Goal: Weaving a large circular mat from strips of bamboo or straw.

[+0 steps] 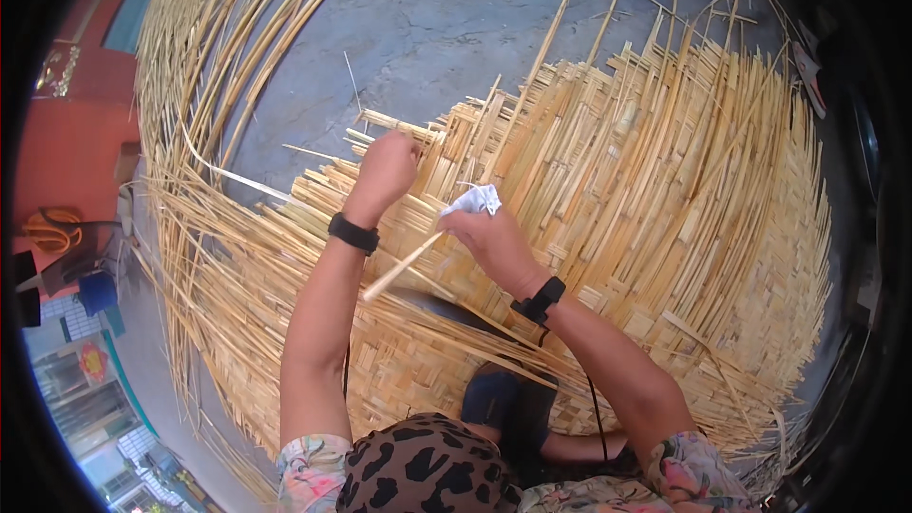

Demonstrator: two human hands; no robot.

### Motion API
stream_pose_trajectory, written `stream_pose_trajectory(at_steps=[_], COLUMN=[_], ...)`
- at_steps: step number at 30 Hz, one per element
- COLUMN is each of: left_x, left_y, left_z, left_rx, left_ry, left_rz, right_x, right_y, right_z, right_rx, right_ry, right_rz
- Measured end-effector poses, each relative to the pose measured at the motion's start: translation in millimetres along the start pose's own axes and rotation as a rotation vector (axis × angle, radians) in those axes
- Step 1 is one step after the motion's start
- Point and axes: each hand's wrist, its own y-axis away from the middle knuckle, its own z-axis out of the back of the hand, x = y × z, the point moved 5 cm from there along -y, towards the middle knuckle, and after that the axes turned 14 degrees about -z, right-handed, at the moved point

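My left hand [388, 167] is closed at the upper edge of a woven mat of pale split reed strips [693, 228]; its fingertips are hidden, and what they grip is unclear. To its lower right my right hand [489, 242] is closed on a crumpled white cloth [471, 199], with a pale tapered strip [404, 271] slanting down-left from it. Long loose strips lie across the weave around and below both hands. Black bands circle both my wrists. A dark curved shape shows under the strips below my hands, partly hidden.
Bundled long reeds [171, 85] curve along the left. Bare grey concrete [370, 19] shows beyond the mat's ragged upper edge. A red wall [66, 152], a coiled orange hose [49, 228] and a blue container [98, 293] stand at the far left. My bent leg is under me at the bottom.
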Motion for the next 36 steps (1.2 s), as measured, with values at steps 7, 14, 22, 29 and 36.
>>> stream_pose_trajectory(at_steps=[7, 14, 22, 29, 36], left_x=[-13.4, -14.0, -4.6, -5.1, -0.3], left_y=[-1.8, 1.4, 11.1, 25.1, 82.4], left_z=[6.2, -10.6, -22.5, -3.9, 2.9], left_rx=[0.11, 0.238, 0.164, -0.137, -0.54], left_ry=[0.582, 1.086, 1.202, 1.625, 0.299], left_rz=[0.23, 0.422, 0.392, 0.38, 0.009], right_x=[-14.5, -27.6, -28.0, -30.6, -50.2], right_y=[5.5, -12.4, -16.4, -23.2, 24.5], right_z=[1.6, 2.6, -4.5, -16.0, 8.2], right_rx=[0.011, -0.202, -0.256, -0.274, -0.372], right_ry=[-0.505, -0.288, -0.246, 0.072, -0.643], right_rz=[-0.206, -0.36, -0.481, -0.354, -0.533])
